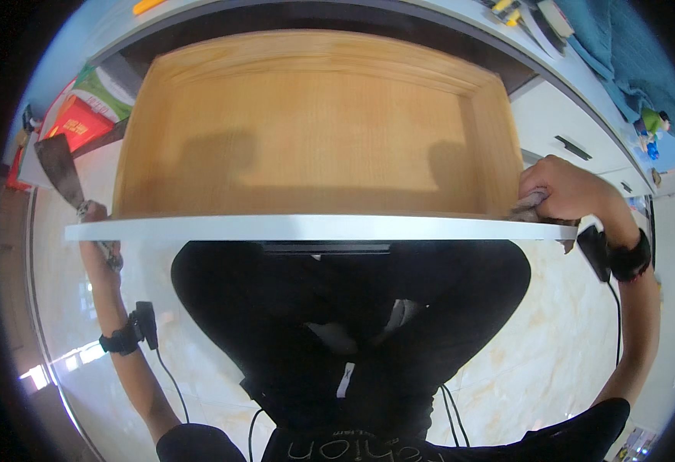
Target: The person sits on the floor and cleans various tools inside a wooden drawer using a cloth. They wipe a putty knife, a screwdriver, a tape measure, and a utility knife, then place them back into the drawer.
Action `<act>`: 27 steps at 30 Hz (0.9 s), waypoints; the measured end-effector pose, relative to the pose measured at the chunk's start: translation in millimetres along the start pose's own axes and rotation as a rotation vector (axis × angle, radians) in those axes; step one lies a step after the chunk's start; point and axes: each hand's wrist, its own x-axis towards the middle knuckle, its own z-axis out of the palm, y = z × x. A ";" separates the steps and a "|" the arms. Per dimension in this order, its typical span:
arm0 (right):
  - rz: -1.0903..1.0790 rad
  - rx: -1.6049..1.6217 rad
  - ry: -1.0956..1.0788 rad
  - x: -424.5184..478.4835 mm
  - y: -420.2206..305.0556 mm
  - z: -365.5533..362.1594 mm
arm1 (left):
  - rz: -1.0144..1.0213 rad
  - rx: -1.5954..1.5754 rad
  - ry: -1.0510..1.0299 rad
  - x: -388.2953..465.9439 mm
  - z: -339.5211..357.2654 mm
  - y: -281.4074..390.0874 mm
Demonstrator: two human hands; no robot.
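An open wooden drawer (320,133) with a white front panel (320,227) extends over my lap, and nothing lies on its bottom. My left hand (96,216) is at the left end of the front panel, partly hidden by it. From that hand a flat, dark metal blade like a scraper's (60,167) points up and away. Something crumpled and greyish, perhaps a cloth, shows by the left fingers. At the drawer's right front corner, my right hand (551,187) is closed on a crumpled greyish cloth (527,207), pressed to the side wall.
A white cabinet with closed drawers (568,130) stands right of the open one. On the top lie a blue cloth (632,63), small tools (508,10) and toy figures (652,130). A red packet (82,124) is at the left. Cables run from both wrist devices.
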 end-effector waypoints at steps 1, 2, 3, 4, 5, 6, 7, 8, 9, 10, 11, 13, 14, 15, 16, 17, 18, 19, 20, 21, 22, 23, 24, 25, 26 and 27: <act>0.058 0.027 -0.108 8.5 0.6 -4.7 | 0.004 0.027 -0.010 -1.0 -5.8 3.6; 0.113 0.049 -0.217 14.8 -2.2 -13.9 | 0.002 0.079 0.038 -4.7 -4.2 5.5; 0.166 0.067 -0.329 22.7 -5.4 -22.0 | 0.011 0.133 -0.011 -3.3 -13.5 3.2; 0.123 0.103 -0.424 23.0 -7.0 -29.5 | 0.061 0.144 0.038 -6.6 -0.7 3.2; 0.168 0.130 -0.476 22.7 0.9 -29.0 | 0.117 0.154 0.081 -8.9 19.1 5.0; 0.130 0.038 -0.506 32.0 -5.4 -30.3 | 0.074 0.092 0.020 -6.9 17.2 7.6; 0.100 -0.057 -0.532 37.6 -15.6 -32.8 | 0.030 0.023 -0.044 -5.9 16.6 13.1; 0.134 -0.112 -0.547 43.6 -25.0 -33.4 | 0.000 0.020 0.040 -9.5 23.0 17.5; 0.169 -0.163 -0.565 48.6 -32.2 -31.7 | -0.035 0.017 0.120 -14.1 33.0 21.7; 0.104 -0.142 -0.576 57.9 -52.4 -37.7 | -0.014 0.010 0.090 -14.0 25.5 20.9; 0.152 -0.062 -0.599 69.7 -52.4 -36.8 | 0.005 0.004 0.057 -14.1 17.5 20.2; 0.065 -0.046 -0.590 82.7 -79.7 -42.8 | -0.040 -0.033 0.124 -16.1 28.1 22.2; 0.000 -0.070 -0.577 91.0 -94.3 -46.0 | -0.045 0.005 0.158 -19.9 37.4 27.2; -0.109 -0.161 -0.559 101.5 -113.1 -49.0 | -0.051 0.046 0.198 -23.2 39.2 32.3; -0.208 -0.248 -0.537 109.2 -132.1 -51.1 | -0.061 -0.025 0.118 -19.4 33.3 30.1; -0.217 -0.210 -0.525 116.8 -151.5 -55.1 | -0.053 -0.034 0.096 -18.1 30.1 30.3; -0.229 -0.176 -0.518 127.0 -173.1 -60.7 | -0.048 -0.043 0.081 -18.5 27.7 28.9; -0.227 -0.133 -0.502 133.4 -191.2 -65.0 | -0.039 -0.056 0.049 -16.8 29.8 28.2; -0.291 -0.117 -0.451 141.4 -208.5 -67.0 | -0.015 -0.058 0.023 -16.2 30.2 27.4; -0.370 -0.104 -0.404 151.9 -226.4 -67.3 | -0.029 -0.048 0.042 -18.8 28.0 28.3; -0.446 0.031 -0.379 160.7 -240.6 -66.9 | -0.040 -0.043 0.050 -19.2 29.0 29.8; -0.522 0.167 -0.353 170.9 -254.7 -64.7 | -0.052 -0.037 0.060 -19.8 28.6 30.4; -0.646 0.125 -0.217 182.7 -267.8 -60.7 | -0.061 -0.062 0.055 -19.1 28.7 29.8; -0.779 0.082 -0.084 197.3 -282.4 -54.5 | -0.071 -0.081 0.061 -20.4 26.6 29.3; -0.796 0.169 -0.009 206.4 -295.1 -51.6 | -0.075 -0.109 0.041 -18.5 30.2 30.5; -0.814 0.257 0.065 215.3 -307.0 -48.1 | -0.074 -0.100 0.047 -17.7 34.9 30.6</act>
